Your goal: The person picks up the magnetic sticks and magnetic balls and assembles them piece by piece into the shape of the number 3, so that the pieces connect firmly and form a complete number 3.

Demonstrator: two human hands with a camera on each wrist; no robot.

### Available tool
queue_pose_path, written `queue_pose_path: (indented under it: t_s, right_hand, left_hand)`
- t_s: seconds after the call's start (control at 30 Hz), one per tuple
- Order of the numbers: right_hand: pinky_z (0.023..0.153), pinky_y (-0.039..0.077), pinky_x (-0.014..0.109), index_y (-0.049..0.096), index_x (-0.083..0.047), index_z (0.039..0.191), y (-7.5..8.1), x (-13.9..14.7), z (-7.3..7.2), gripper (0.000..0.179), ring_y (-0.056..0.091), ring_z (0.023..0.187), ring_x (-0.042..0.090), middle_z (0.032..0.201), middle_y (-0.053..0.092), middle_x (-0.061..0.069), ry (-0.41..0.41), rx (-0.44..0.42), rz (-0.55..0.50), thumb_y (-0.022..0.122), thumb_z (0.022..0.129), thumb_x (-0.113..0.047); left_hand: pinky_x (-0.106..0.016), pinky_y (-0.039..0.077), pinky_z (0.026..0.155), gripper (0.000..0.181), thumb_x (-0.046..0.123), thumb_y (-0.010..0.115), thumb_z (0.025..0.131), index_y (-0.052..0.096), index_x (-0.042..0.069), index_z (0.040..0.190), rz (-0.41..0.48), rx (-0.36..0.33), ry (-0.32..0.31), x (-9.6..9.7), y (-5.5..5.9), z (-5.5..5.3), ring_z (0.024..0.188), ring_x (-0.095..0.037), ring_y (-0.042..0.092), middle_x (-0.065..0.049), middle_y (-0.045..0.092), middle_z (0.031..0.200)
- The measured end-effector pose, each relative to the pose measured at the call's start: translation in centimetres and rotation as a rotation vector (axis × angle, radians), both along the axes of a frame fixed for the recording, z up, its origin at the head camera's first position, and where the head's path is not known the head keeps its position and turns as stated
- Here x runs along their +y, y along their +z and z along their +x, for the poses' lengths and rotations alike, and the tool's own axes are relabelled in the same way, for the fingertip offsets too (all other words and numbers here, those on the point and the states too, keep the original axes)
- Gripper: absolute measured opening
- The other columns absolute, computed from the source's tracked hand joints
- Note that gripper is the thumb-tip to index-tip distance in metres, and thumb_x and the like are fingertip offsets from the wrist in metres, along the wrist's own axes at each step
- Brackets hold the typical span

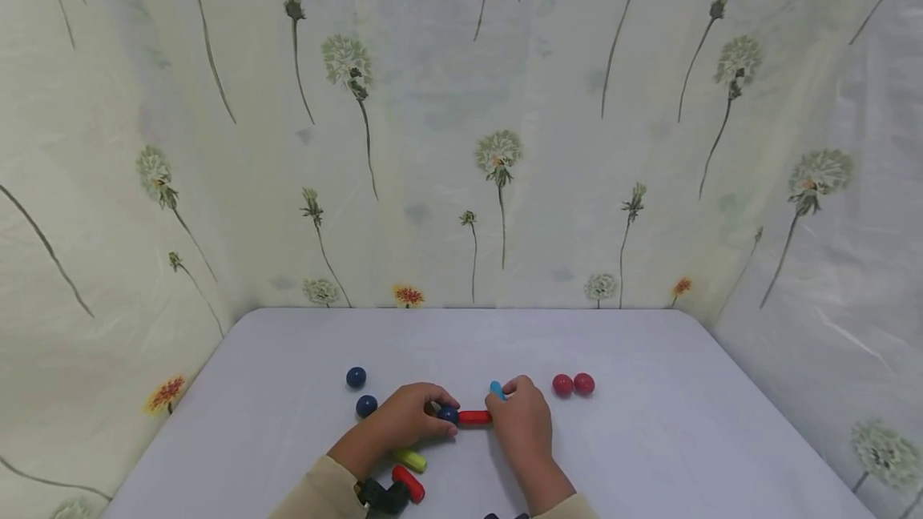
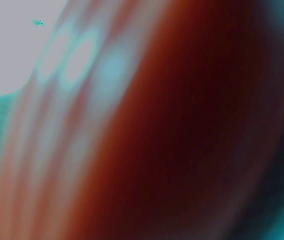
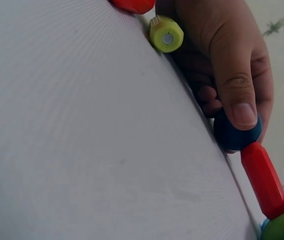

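My left hand (image 1: 409, 415) pinches a dark blue ball (image 1: 449, 415) between thumb and fingers. A red rod (image 1: 473, 417) runs from that ball toward my right hand (image 1: 522, 423). In the right wrist view, the red rod (image 3: 263, 180) touches the blue ball (image 3: 236, 131) at one end and a green ball (image 3: 283, 227) at the other. Between its thumb and fingers, my right hand grips a light blue rod (image 1: 497, 390), whose lower part is hidden. The green ball cannot be seen in the head view. The left wrist view is too blurred to read.
Two dark blue balls (image 1: 356, 377) lie on the white table (image 1: 649, 455) at the left. Two red balls (image 1: 573, 384) sit at the right. A yellow-green rod (image 1: 411, 460) and another red rod (image 1: 409, 484) lie by my left forearm. Patterned cloth (image 1: 433, 102) surrounds the table.
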State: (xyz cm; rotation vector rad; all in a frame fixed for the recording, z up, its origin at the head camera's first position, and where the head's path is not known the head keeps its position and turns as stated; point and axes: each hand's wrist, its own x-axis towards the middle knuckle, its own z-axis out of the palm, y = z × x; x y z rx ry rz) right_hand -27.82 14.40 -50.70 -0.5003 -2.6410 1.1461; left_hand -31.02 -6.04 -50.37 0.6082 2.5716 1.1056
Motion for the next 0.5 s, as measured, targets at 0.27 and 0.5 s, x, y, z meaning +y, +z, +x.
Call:
queue_pose_path:
  t_s: [0.27,0.5]
  right_hand:
    - [0.063,0.045,0.032,0.057,-0.008,0.092,0.23,-0.11,0.14,0.028,0.056,0.074,0.022,0.077,0.057,0.006,-0.005,-0.025,0.005,0.075,0.092,-0.03]
    - [0.06,0.042,0.031,0.054,-0.007,0.087,0.54,-0.2,0.27,0.032,0.053,0.07,0.022,0.074,0.054,0.008,-0.004,-0.021,0.027,0.078,0.087,-0.029]
  left_hand:
    - [-0.035,0.051,0.083,0.028,0.034,0.087,0.086,0.077,0.032,0.112,-0.002,-0.005,0.005,0.03,-0.12,0.11,0.092,-0.014,0.059,0.013,0.067,0.102]
    - [-0.037,0.052,0.084,0.027,0.035,0.087,0.086,0.077,0.031,0.112,0.003,-0.001,0.008,0.08,-0.01,0.12,0.093,-0.014,0.059,0.012,0.067,0.102]
